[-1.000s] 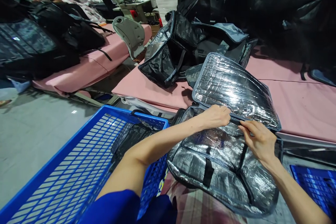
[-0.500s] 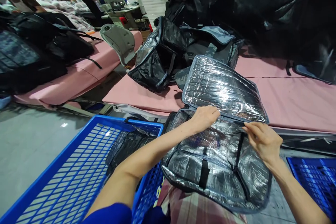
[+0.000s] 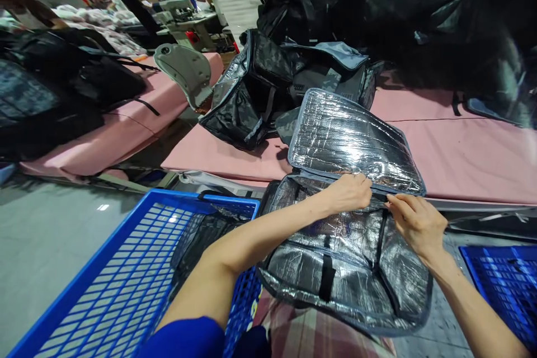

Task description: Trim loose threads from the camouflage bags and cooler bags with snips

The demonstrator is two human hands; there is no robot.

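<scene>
An insulated bag (image 3: 352, 268) with a silver foil lining lies open across my lap, against the table edge. Its lid (image 3: 350, 137) is folded back onto the table, foil side up. My left hand (image 3: 350, 193) is closed at the hinge seam between lid and body, fingers curled over the edge. Close to its right, my right hand (image 3: 417, 221) pinches the same seam near the bag's back right corner. The fingertips hide exactly what is gripped there. Black straps run down inside the bag.
The pink-covered table (image 3: 453, 151) holds another open camouflage bag (image 3: 255, 89) and a pile of black bags (image 3: 390, 11). A blue plastic basket (image 3: 113, 268) with dark bags inside stands at my left; another blue basket (image 3: 499, 274) is at right. People stand behind a grey chair (image 3: 184, 72).
My left hand has slid right along the hinge seam, nearer to my right hand. My right hand stays at its corner. The view has shifted slightly.
</scene>
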